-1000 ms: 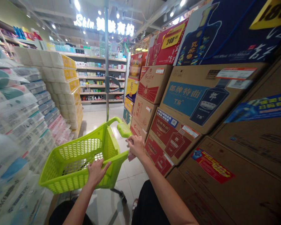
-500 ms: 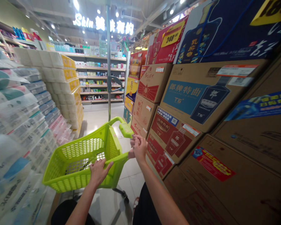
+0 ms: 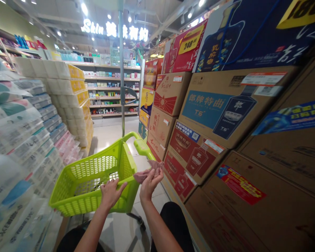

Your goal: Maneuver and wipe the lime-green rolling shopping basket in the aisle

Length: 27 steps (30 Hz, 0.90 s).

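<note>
A lime-green plastic shopping cart stands in front of me, its slotted basket pointing left. My left hand grips the basket's near rim, fingers over the edge and thumb along the top. In my right hand is a dusty-pink cloth, bunched between the fingers with its ends sticking out on both sides. The cloth lies against the right end of the cart, by the handle, and hides part of it. Inside the basket only the slotted floor and walls show.
Stacked liquor cartons rise close on the right. On the left stand piles of plastic-wrapped tissue packs and a yellow-and-white stack. A metal pole rises behind the cart. Shelves of small goods line the back.
My right hand has turned over and shifted slightly left and down; more of the pink cloth now shows. My left hand keeps its place on the rim. My right knee has come into view.
</note>
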### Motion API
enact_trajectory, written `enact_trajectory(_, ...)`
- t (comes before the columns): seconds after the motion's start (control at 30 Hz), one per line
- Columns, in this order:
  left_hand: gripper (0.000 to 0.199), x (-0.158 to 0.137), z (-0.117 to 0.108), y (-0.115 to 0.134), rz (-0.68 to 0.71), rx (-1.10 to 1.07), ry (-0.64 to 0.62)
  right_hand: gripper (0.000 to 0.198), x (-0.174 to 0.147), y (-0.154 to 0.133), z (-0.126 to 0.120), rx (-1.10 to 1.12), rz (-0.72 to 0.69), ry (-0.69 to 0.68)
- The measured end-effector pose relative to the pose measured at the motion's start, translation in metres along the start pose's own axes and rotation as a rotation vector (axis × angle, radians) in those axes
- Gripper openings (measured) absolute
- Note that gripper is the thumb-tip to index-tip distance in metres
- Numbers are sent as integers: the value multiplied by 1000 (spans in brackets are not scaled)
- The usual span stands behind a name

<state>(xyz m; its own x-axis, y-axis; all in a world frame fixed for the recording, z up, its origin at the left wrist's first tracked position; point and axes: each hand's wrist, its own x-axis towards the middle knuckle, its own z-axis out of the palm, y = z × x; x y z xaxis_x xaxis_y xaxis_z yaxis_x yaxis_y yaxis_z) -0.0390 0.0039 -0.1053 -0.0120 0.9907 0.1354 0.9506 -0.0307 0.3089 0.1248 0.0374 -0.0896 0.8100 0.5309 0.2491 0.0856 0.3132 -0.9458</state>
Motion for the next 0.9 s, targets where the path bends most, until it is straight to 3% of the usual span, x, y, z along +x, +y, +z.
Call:
enact_trajectory(0.17,60,1,2,6,-3,-4,15,37,41,-7,2,-99,-119,-67)
enact_trajectory(0.23,59,1,3,10,-16,-5,23,39,44,-4,1,-88,-115,-84)
enact_trajectory(0.4,54,2,3,12,-17,-2,41,57,-8,10,-5,2,-13,-50)
enact_trajectory(0.53,51,3,4,6,-5,11,33,70,-45,17,-6,-78,-93,-142)
enact_trajectory(0.63,53,2,4,4,1,18,38,74,-27,14,-2,-99,-124,-143)
enact_trajectory(0.8,57,0,5,11,-8,16,58,59,29,1,4,-49,-101,-48)
enact_trajectory(0.9,55,1,6,16,-18,27,69,60,8,8,3,-46,-126,-61)
